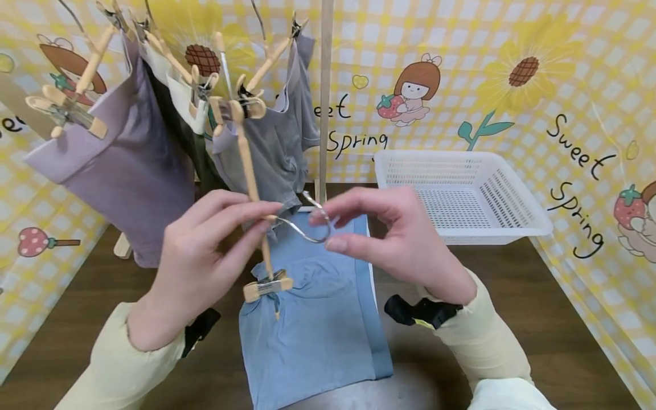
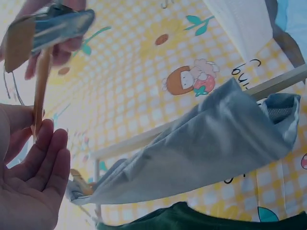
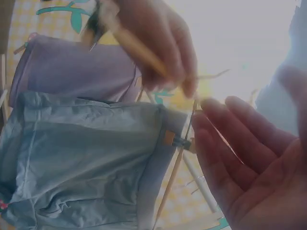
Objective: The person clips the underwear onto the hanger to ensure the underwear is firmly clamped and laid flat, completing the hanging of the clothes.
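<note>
A wooden clip hanger [image 1: 247, 165] with a metal hook [image 1: 302, 232] is held in front of the body. My left hand [image 1: 205, 250] pinches its bar at the base of the hook. The fingers and thumb of my right hand [image 1: 394, 233] are around the hook's curved end. One clip [image 1: 267, 286] hangs over a light blue garment [image 1: 312, 336] lying on the table; no cloth is visible in its jaws. The other clip [image 1: 238, 111] is at the upper end, overlapping the hanging clothes in view.
Purple shorts [image 1: 138, 165] and grey shorts [image 1: 271, 142] hang from clip hangers at left, with a white and dark green garment [image 1: 176, 102] between them. A white plastic basket [image 1: 461, 232] stands at the back right. A vertical wooden post [image 1: 326, 85] rises behind.
</note>
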Tool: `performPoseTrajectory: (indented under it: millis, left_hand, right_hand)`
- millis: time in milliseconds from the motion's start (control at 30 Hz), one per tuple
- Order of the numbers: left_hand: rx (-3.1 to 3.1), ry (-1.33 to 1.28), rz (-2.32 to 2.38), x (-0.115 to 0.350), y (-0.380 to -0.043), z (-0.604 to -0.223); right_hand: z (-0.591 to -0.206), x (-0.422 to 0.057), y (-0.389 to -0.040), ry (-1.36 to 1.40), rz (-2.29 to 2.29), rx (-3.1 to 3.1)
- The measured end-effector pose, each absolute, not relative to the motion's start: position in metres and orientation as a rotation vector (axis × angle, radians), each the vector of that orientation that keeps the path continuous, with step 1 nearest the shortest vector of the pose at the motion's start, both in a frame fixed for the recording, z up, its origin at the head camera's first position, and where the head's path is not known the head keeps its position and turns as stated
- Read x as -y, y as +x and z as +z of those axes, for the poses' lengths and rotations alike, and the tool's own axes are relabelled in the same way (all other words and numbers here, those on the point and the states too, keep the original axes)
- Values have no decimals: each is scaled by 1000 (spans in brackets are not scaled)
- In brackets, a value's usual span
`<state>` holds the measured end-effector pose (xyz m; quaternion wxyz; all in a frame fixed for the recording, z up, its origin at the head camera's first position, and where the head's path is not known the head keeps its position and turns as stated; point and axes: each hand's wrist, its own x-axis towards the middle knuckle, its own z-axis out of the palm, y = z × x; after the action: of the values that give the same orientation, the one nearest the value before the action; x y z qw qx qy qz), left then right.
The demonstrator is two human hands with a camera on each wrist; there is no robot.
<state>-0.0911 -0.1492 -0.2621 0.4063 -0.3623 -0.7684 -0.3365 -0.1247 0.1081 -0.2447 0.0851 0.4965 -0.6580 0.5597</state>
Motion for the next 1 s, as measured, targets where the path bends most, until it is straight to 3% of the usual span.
performPoseTrajectory:
  millis: [233,667,1000]
  left_hand:
    - [1937,-1004,-741,132,-101,-269]
    - [1888,-1021,-981,112,-108,-303]
    - [2565,-926,-830,145,-111,-362]
  right_hand:
    - [-257,-127,-110,1331,1781,2041]
    - [-268,-158,-115,1161,1909,1857]
    - [-297,-200,-114,956,1984,2180]
